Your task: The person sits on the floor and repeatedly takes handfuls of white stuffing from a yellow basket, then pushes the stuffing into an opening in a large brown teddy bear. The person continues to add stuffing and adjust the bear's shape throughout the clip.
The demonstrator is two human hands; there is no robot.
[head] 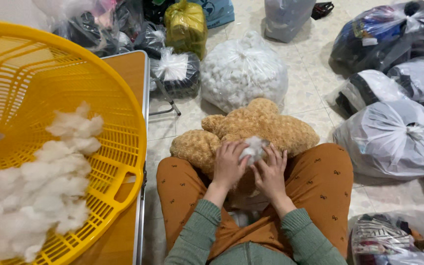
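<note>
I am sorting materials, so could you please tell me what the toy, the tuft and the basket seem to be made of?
Toy: tan plush fabric, judging by its curly, nubby pile. Tuft between the left hand and right hand: white fibre stuffing, wispy and matte, likely polyester. Basket: yellow moulded plastic, smooth with slotted ribs.

The plush toy (251, 128) is of curly tan fleece, matt and rough. The stuffing tuft (252, 147) at it is white, fluffy fibre, the same as the fibre heap (35, 189) in the glossy yellow plastic basket (119, 122). The table top (132, 68) looks like smooth wood laminate with a metal edge. The floor bags (393, 137) are thin, shiny plastic film. The trousers (320, 181) are matt printed cloth.
</note>
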